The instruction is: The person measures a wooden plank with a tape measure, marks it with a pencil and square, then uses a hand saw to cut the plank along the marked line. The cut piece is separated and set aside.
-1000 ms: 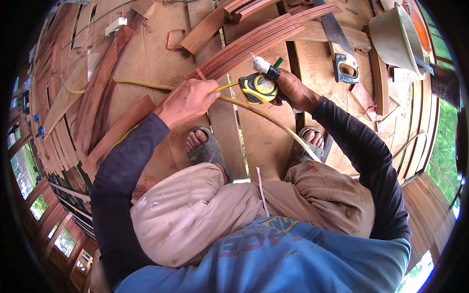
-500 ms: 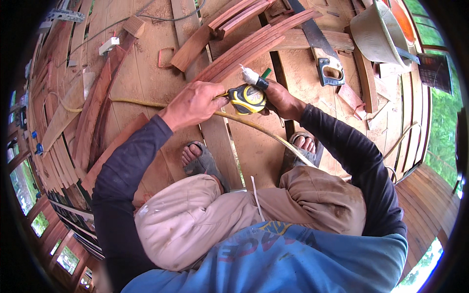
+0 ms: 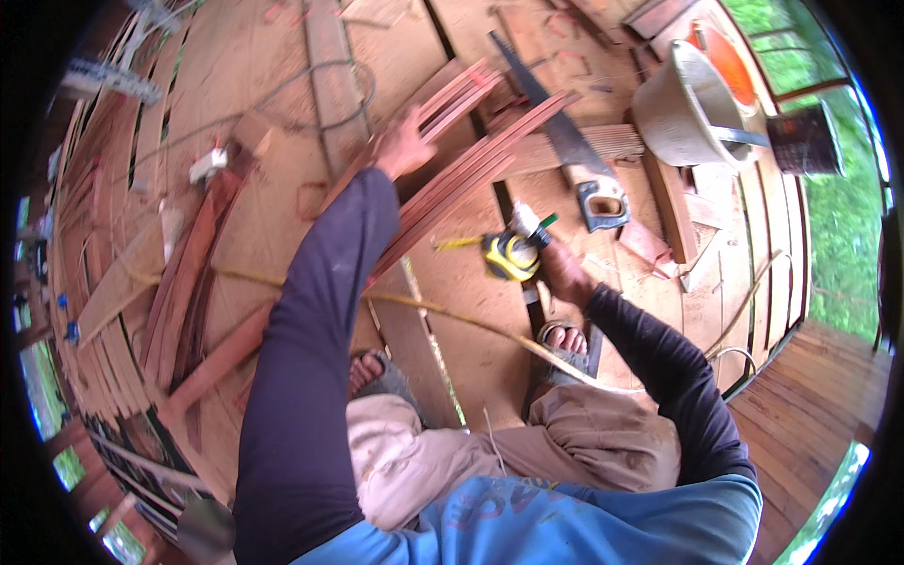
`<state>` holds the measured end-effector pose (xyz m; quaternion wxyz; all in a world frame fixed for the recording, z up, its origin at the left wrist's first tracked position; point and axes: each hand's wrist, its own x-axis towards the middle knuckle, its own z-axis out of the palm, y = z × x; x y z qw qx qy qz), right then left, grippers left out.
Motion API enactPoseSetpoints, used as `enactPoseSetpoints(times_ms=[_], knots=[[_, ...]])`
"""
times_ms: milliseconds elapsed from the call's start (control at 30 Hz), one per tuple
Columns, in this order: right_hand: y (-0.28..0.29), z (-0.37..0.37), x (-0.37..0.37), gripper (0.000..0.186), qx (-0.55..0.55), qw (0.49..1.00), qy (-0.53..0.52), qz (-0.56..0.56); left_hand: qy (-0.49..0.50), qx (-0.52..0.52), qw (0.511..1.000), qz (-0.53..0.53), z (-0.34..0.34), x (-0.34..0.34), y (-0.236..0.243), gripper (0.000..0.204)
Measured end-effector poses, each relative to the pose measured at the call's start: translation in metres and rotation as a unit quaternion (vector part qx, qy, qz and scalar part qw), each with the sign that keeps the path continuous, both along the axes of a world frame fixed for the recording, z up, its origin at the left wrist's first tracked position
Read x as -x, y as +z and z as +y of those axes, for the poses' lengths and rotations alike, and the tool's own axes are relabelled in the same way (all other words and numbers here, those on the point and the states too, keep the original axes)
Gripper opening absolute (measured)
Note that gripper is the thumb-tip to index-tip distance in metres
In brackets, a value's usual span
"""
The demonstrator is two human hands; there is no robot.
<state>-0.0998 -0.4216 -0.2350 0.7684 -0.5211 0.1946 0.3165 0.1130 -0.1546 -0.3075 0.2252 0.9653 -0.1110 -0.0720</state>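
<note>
My left hand (image 3: pixel 403 143) reaches up over a stack of reddish wooden strips (image 3: pixel 463 99), its blurred fingers gripping one piece at the left side of the stack. Another bundle of curved red strips (image 3: pixel 480 165) lies just right of it. Low at centre right, my right hand (image 3: pixel 565 271) is closed round a yellow and black tape measure (image 3: pixel 510 256), with a short length of blade out to the left. A white wrapping with a black band (image 3: pixel 527 221) sticks up from that hand, beside a small green piece. A yellow cord (image 3: pixel 443 313) runs across the boards beneath.
A handsaw (image 3: pixel 603 202) lies to the right, near a pale bucket (image 3: pixel 670 104), an orange container (image 3: pixel 727 66) and a dark container (image 3: pixel 805 139). Offcuts (image 3: pixel 650 247) and long planks (image 3: pixel 188 282) lie about. A white block (image 3: pixel 207 165) sits left. My sandalled feet (image 3: pixel 563 341) rest on the floorboards.
My left hand has left the tape blade and moved up and forward onto the wood strips. My right hand, still holding the tape, has moved down and right. The view has shifted.
</note>
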Motion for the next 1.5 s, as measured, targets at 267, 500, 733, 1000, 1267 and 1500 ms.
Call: enactPoseSetpoints(times_ms=[267,500,733,1000,1267,1500], knots=[[-0.017,-0.029,0.012,0.056,0.021,0.999,0.045,-0.01,0.096,0.278,0.94,0.174,0.014,-0.015,0.057,0.05],[-0.029,-0.046,0.019,0.057,0.042,0.998,0.018,-0.05,0.221,0.548,0.778,0.215,0.013,-0.046,0.09,0.057],[-0.048,-0.102,-0.001,0.045,0.168,0.944,-0.015,-0.282,0.083,0.335,0.938,-0.027,0.01,-0.1,0.096,0.093],[0.096,-0.224,-0.115,0.039,0.538,0.601,-0.251,-0.535,-0.01,-0.047,0.999,0.006,0.092,0.041,-0.02,0.096],[0.084,-0.328,-0.155,0.05,0.659,0.614,-0.298,-0.316,-0.041,-0.083,0.994,0.054,0.075,0.079,0.014,0.095],[0.065,-0.324,-0.15,0.033,0.734,0.563,-0.191,-0.327,0.047,-0.135,0.984,0.108,0.087,0.061,0.014,0.081]])
